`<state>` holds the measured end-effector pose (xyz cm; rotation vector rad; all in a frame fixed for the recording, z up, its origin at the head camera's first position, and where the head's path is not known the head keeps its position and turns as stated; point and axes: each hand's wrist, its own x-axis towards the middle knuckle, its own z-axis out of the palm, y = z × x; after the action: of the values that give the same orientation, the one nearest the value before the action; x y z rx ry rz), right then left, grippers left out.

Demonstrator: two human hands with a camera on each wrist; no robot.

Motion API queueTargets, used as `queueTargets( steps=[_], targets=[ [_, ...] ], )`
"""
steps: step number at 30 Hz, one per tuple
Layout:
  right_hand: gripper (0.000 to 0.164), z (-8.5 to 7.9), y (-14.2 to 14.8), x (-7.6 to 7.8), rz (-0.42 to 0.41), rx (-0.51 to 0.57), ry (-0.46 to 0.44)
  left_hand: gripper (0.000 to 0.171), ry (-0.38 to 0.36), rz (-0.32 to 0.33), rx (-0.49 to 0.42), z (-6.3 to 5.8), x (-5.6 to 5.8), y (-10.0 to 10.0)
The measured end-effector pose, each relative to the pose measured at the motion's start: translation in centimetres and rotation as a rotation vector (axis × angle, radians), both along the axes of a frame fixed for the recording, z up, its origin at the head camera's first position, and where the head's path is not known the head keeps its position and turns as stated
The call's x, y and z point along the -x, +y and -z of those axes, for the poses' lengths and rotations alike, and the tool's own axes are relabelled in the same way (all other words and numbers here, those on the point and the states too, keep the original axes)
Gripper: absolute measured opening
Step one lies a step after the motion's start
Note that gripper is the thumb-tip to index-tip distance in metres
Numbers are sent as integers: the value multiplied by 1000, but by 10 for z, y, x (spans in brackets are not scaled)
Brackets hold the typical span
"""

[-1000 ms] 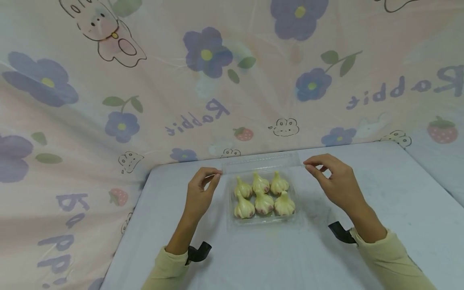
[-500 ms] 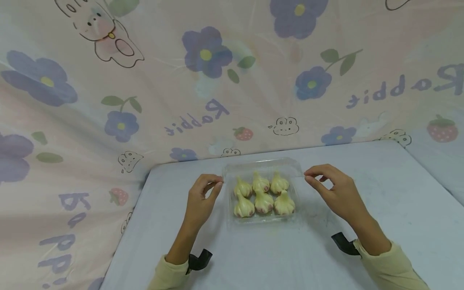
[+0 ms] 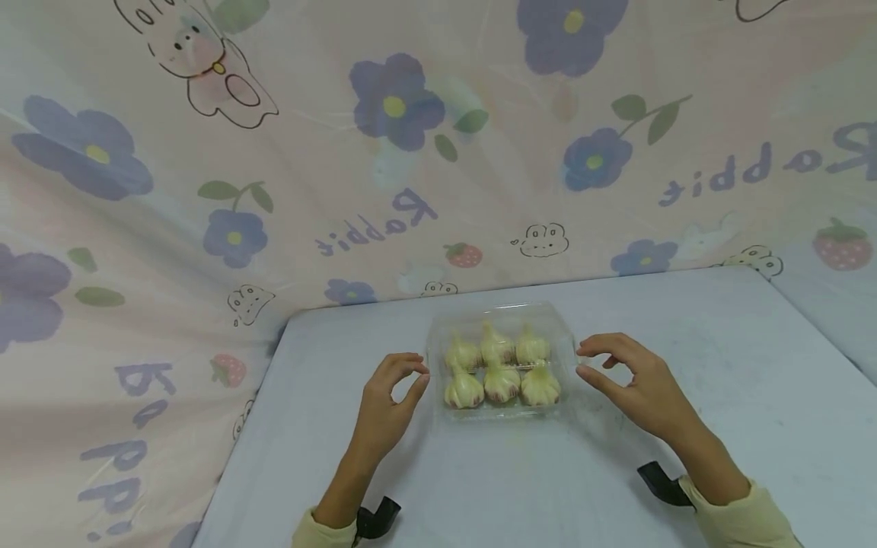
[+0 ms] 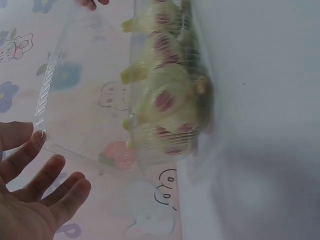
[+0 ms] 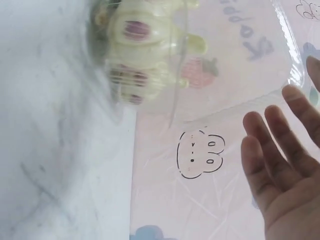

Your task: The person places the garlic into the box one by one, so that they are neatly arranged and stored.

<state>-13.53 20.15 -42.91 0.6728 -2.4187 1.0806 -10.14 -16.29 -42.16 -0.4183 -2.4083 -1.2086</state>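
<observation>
A clear plastic clamshell box (image 3: 503, 413) on the white table holds several garlic bulbs (image 3: 502, 384) in two rows. Its hinged clear lid (image 3: 524, 308) stands raised and tilted over the bulbs. My left hand (image 3: 385, 402) pinches the lid's left front corner between thumb and index finger; in the left wrist view that hand (image 4: 37, 192) has its other fingers spread. On the opposite side my right hand (image 3: 640, 388) holds the right corner lightly, and the right wrist view shows its fingers (image 5: 292, 95) at the lid's rim. The bulbs show through the plastic.
A white cloth covers the table (image 3: 493, 487). Behind it hangs a printed curtain (image 3: 294, 152) with flowers and rabbits, close to the table's back edge. A black wrist mount (image 3: 377, 519) sits on the left forearm, another black mount (image 3: 663, 484) on the right.
Both hands have come down and toward me with the lid, which has swung from lying back behind the box to tilting over the garlic. The box has stayed in place.
</observation>
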Motion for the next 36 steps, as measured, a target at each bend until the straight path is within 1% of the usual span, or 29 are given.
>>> queueTargets(
  steps=[3, 7, 10, 14, 18, 22, 26, 30, 34, 36],
  targets=[
    [32, 5, 3, -2, 6, -38, -20, 11, -22, 6, 15, 6, -3, 1],
    [30, 12, 5, -3, 22, -74, -54, 8, -57, -26, 34, 13, -8, 1],
    [30, 16, 6, -2, 10, -76, -77, 9, -91, -42, 43, 18, -11, 2],
    [30, 20, 7, 0, -3, -75, -107, 12, -124, -36, 34, 24, -13, 3],
    [32, 24, 6, 3, -38, -76, -124, 9, -149, -35, -5, 27, -15, 2],
    [35, 26, 6, 5, -59, -86, -167, 8, -184, -41, -38, 30, -14, 3],
    [46, 27, 6, 5, -62, -114, -249, 8, -229, -42, -69, 35, -12, 4],
    [59, 28, 6, 4, -78, -139, -331, 10, -282, -49, -131, 40, -11, 5],
    [64, 30, 6, 5, -93, -143, -368, 23, -351, -71, -206, 43, -9, 5],
    [64, 30, 6, 5, -97, -145, -378, 33, -411, -70, -249, 44, -7, 5]
  ],
)
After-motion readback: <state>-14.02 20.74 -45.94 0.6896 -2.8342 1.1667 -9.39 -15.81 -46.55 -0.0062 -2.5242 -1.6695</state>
